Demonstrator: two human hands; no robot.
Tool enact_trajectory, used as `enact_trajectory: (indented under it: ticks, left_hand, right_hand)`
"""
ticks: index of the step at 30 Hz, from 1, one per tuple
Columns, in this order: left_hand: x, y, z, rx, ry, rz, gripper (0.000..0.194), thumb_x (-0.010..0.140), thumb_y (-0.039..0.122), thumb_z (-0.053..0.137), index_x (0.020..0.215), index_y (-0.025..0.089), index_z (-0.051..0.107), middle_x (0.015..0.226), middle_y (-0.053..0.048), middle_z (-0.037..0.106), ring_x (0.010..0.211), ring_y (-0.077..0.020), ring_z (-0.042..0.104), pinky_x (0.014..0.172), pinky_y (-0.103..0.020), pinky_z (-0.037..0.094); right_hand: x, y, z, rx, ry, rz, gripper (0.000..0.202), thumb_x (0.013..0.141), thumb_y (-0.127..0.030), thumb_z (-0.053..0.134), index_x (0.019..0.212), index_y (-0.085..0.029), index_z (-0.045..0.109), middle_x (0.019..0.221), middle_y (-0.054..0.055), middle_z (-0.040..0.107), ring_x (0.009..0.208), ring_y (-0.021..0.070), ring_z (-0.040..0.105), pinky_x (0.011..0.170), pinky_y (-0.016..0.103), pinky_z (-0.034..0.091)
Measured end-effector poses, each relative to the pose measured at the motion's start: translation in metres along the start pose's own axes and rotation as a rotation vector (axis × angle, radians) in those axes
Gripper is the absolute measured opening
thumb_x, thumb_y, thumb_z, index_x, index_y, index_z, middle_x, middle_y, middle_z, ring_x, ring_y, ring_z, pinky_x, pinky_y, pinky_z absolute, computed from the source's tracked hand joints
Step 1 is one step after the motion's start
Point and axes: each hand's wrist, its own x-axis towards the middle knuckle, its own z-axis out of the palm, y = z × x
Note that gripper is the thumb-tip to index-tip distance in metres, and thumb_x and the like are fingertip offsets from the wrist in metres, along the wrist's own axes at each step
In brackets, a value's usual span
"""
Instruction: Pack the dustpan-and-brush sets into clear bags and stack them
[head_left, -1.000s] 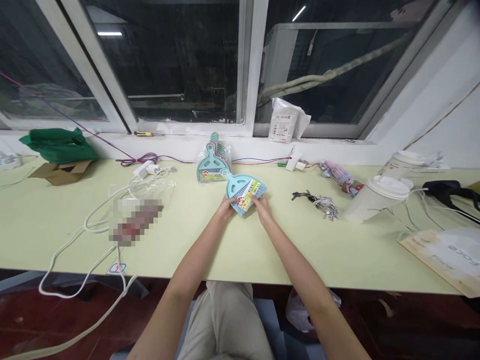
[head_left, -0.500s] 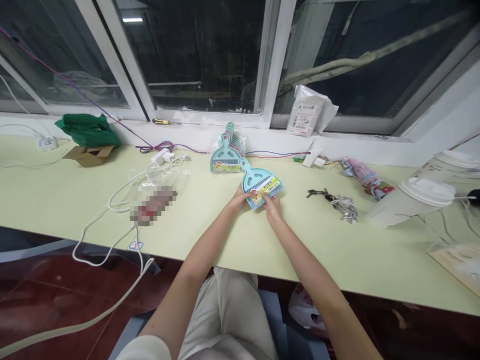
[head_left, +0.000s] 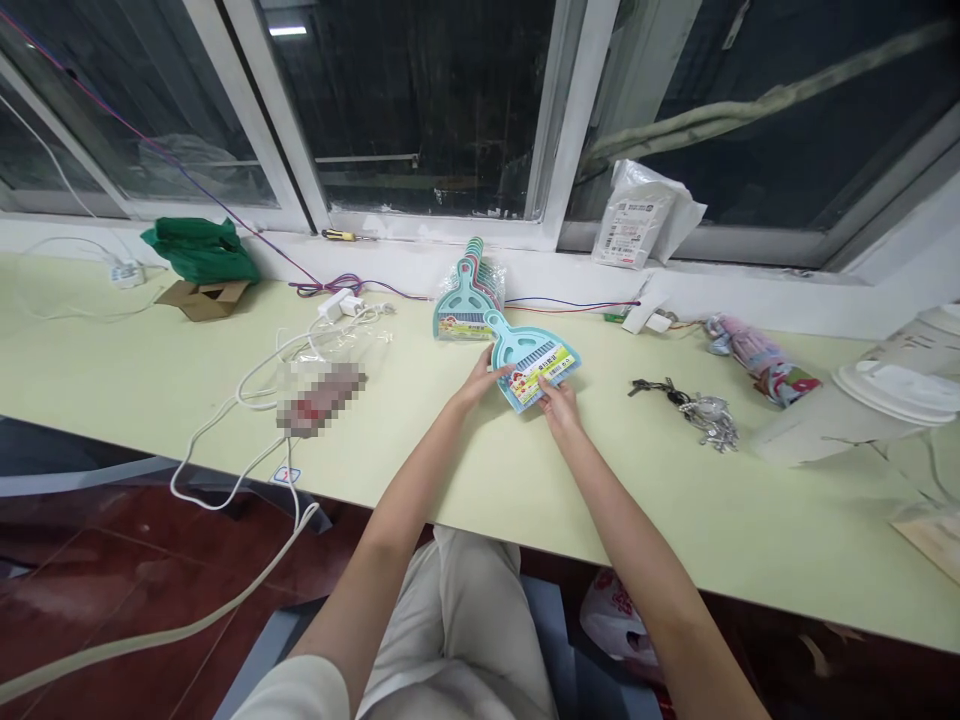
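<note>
A light-blue dustpan set [head_left: 529,350] with a yellow-green label is held over the table, its handle pointing up and left. My left hand [head_left: 480,382] grips its left edge, with the thumb on the label. My right hand [head_left: 559,402] has hold of the lower right edge, thumb on the front. Just behind, a stack of similar dustpans [head_left: 466,298] in clear plastic leans by the wall, its handles fanned backward. The held set's handle overlaps that stack's right side in view.
White cables [head_left: 247,385] and a blurred item lie on the left. Further back are a green bag [head_left: 201,250] and an open cardboard box [head_left: 204,299]. Keys [head_left: 705,415], a folded umbrella [head_left: 761,362] and white lidded cups [head_left: 847,410] are at the right. A white package [head_left: 637,222] stands on the sill.
The view has shifted slightly, so the scene sits further right. My right thumb has moved on the label, and more of the printing shows. Both hands still hold the dustpan set.
</note>
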Motion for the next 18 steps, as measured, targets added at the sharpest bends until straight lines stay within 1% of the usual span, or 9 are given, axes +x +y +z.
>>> enact_trajectory:
  ticks: [2, 4, 6, 8, 10, 12, 14, 16, 18]
  left_hand:
    - [0.000, 0.015, -0.036, 0.236, 0.241, 0.060, 0.051, 0.078, 0.028, 0.061, 0.127, 0.021, 0.050, 0.130, -0.013, 0.053, 0.118, -0.0273, 0.050, 0.099, -0.043, 0.038]
    - [-0.005, 0.032, -0.087, 0.548, 0.496, 0.158, 0.043, 0.082, 0.022, 0.052, 0.125, 0.018, 0.051, 0.131, -0.013, 0.052, 0.118, -0.0260, 0.048, 0.103, -0.042, 0.034]
    - [-0.013, 0.049, -0.144, 0.876, 0.724, 0.171, 0.037, 0.085, 0.019, 0.044, 0.120, 0.016, 0.055, 0.130, -0.015, 0.051, 0.124, -0.0279, 0.042, 0.107, -0.043, 0.027]
    - [-0.022, 0.061, -0.195, 1.178, 0.802, 0.050, 0.037, 0.084, 0.022, 0.047, 0.119, 0.012, 0.055, 0.131, -0.020, 0.049, 0.126, -0.0330, 0.038, 0.104, -0.047, 0.027]
    - [-0.029, 0.066, -0.234, 1.459, 0.674, -0.128, 0.034, 0.082, 0.026, 0.051, 0.111, 0.008, 0.058, 0.124, -0.024, 0.053, 0.123, -0.0372, 0.041, 0.099, -0.049, 0.030]
    - [-0.031, 0.066, -0.255, 1.672, 0.491, -0.272, 0.028, 0.081, 0.025, 0.052, 0.102, 0.009, 0.061, 0.112, -0.023, 0.061, 0.114, -0.0372, 0.049, 0.095, -0.048, 0.032]
    - [-0.031, 0.066, -0.263, 1.787, 0.383, -0.320, 0.023, 0.079, 0.019, 0.050, 0.095, 0.009, 0.062, 0.102, -0.021, 0.064, 0.106, -0.0357, 0.054, 0.091, -0.046, 0.033]
    - [-0.031, 0.068, -0.258, 1.807, 0.373, -0.291, 0.024, 0.078, 0.015, 0.046, 0.093, 0.007, 0.063, 0.098, -0.022, 0.065, 0.100, -0.0348, 0.056, 0.088, -0.045, 0.033]
    - [-0.033, 0.073, -0.242, 1.775, 0.423, -0.234, 0.028, 0.081, 0.014, 0.039, 0.093, 0.007, 0.064, 0.097, -0.022, 0.064, 0.096, -0.0342, 0.057, 0.087, -0.045, 0.032]
  right_hand:
    - [0.002, 0.000, -0.002, -0.005, 0.022, 0.008, 0.029, 0.065, -0.016, 0.078, 0.089, -0.020, 0.063, 0.086, 0.002, 0.074, 0.076, 0.0159, 0.071, 0.069, 0.029, 0.060]
    - [0.003, 0.000, -0.005, -0.003, 0.029, 0.015, 0.029, 0.065, -0.015, 0.078, 0.089, -0.020, 0.063, 0.086, 0.002, 0.074, 0.076, 0.0160, 0.071, 0.070, 0.030, 0.061]
    - [0.005, 0.001, -0.006, 0.006, 0.023, 0.016, 0.029, 0.064, -0.015, 0.078, 0.089, -0.019, 0.063, 0.086, 0.002, 0.074, 0.075, 0.0157, 0.071, 0.070, 0.029, 0.061]
    - [0.006, 0.002, -0.006, 0.008, 0.017, 0.014, 0.029, 0.064, -0.015, 0.078, 0.089, -0.019, 0.063, 0.085, 0.001, 0.074, 0.074, 0.0156, 0.071, 0.070, 0.030, 0.061]
    - [0.006, 0.003, -0.005, -0.004, 0.015, 0.018, 0.029, 0.063, -0.015, 0.078, 0.087, -0.019, 0.062, 0.081, 0.001, 0.074, 0.072, 0.0160, 0.071, 0.070, 0.031, 0.061]
    - [0.005, 0.003, -0.003, -0.021, 0.008, 0.029, 0.028, 0.062, -0.016, 0.079, 0.084, -0.019, 0.062, 0.078, 0.001, 0.073, 0.071, 0.0168, 0.071, 0.070, 0.033, 0.061]
    - [0.004, 0.002, -0.002, -0.037, 0.004, 0.033, 0.029, 0.062, -0.017, 0.080, 0.083, -0.019, 0.061, 0.077, 0.001, 0.073, 0.071, 0.0172, 0.071, 0.071, 0.034, 0.061]
    - [0.003, 0.000, -0.002, -0.047, 0.005, 0.023, 0.030, 0.061, -0.017, 0.081, 0.084, -0.019, 0.061, 0.077, 0.000, 0.073, 0.072, 0.0173, 0.071, 0.071, 0.034, 0.061]
    - [0.000, -0.003, -0.001, -0.055, 0.003, 0.015, 0.032, 0.061, -0.017, 0.081, 0.085, -0.019, 0.061, 0.077, 0.000, 0.073, 0.073, 0.0175, 0.071, 0.072, 0.034, 0.061]
